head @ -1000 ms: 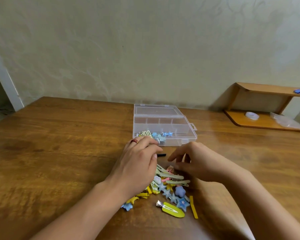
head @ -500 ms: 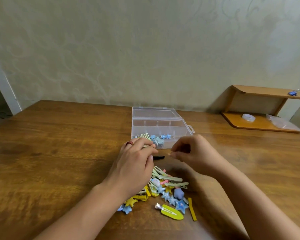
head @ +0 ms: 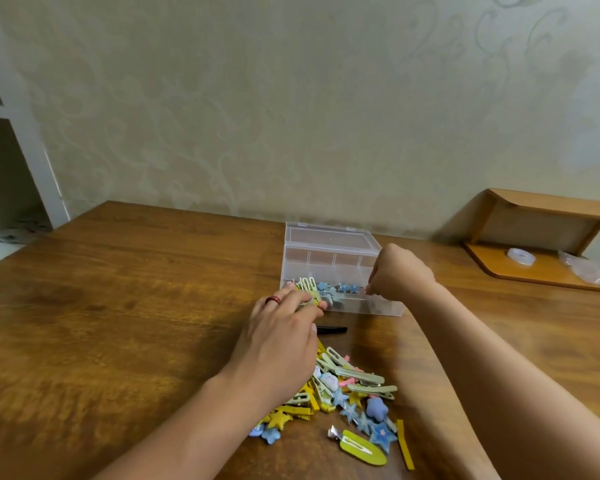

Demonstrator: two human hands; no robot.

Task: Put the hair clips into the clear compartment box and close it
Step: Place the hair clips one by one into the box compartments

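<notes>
My right hand (head: 397, 271) pinches something tiny over the open clear box (head: 329, 268); my left hand (head: 284, 327) holds a yellow clip (head: 313, 295) at its front edge. The clip pile (head: 347, 396) lies on the desk (head: 118, 306), nearer me.

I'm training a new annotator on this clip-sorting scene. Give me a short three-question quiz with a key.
1. True or false: the clear box has its lid open.
2. Which hand is over the box: left or right?
3. Where are most hair clips: A) in the box, B) on the table, C) on the shelf?

Key: 1 true; 2 right; 3 B.
</notes>
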